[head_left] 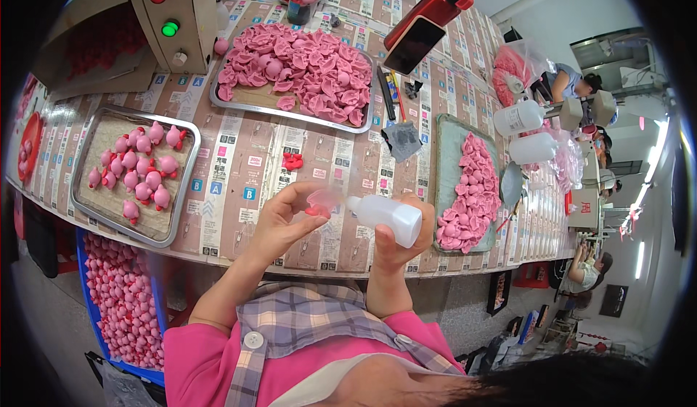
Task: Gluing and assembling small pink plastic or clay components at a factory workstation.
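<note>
My left hand (284, 222) pinches a small pink and red plastic piece (319, 204) between thumb and fingers; motion blurs it. In my right hand (398, 251) lies a translucent white squeeze bottle (385, 217), tilted on its side. Its nozzle points left at the pink piece, close by; whether they touch I cannot tell. On the table just beyond my left hand sit small red parts (292, 161). Farther off, a metal tray (218, 102) is heaped with pink shell-like pieces (305, 66).
At left, a metal tray (86, 178) carries pink-and-red figures below a machine (178, 15) with lit buttons. A blue crate (93, 291) of figures stands beneath the table edge. At right are a tray (444, 153) of pink pieces and white bottles (519, 119). A phone (415, 45) stands behind.
</note>
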A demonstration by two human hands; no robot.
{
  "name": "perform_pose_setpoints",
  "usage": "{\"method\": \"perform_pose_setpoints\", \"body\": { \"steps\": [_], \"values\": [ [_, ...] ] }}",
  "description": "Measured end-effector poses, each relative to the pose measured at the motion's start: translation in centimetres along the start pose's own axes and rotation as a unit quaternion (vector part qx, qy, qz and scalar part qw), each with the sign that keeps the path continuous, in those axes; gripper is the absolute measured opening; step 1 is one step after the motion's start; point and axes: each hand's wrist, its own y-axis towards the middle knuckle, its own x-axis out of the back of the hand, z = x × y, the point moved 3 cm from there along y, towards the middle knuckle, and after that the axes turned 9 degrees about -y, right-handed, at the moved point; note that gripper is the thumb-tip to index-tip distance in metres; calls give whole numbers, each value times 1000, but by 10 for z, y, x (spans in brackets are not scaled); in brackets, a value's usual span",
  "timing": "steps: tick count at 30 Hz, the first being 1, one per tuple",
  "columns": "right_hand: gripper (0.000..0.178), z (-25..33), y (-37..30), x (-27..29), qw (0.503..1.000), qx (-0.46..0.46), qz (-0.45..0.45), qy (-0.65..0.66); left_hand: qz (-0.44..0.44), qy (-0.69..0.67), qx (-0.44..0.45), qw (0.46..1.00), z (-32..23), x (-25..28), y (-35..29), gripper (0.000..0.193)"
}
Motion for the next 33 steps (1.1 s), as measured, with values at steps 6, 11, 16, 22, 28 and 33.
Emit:
{"method": "perform_pose_setpoints", "body": {
  "steps": [6,11,16,22,28,33],
  "values": [
    [51,-2,-4,5,997,-48,-53,10,-8,-4,1,1000,0,1,0,40],
    [55,-12,-6,15,992,-90,-87,14,8,-14,-1,1000,3,6,-1,40],
    [42,-31,-4,24,982,-131,-139,10,11,-12,-7,1000,3,7,-1,39],
    [32,-68,-12,42,954,-287,-75,44,-1,-28,-4,1000,4,9,-1,39],
    [44,-41,-10,37,950,-270,-62,148,7,-10,-7,1000,3,4,1,40],
    [48,-13,2,30,953,-220,-107,178,4,-10,-10,1000,4,3,0,40]
  ]
}}
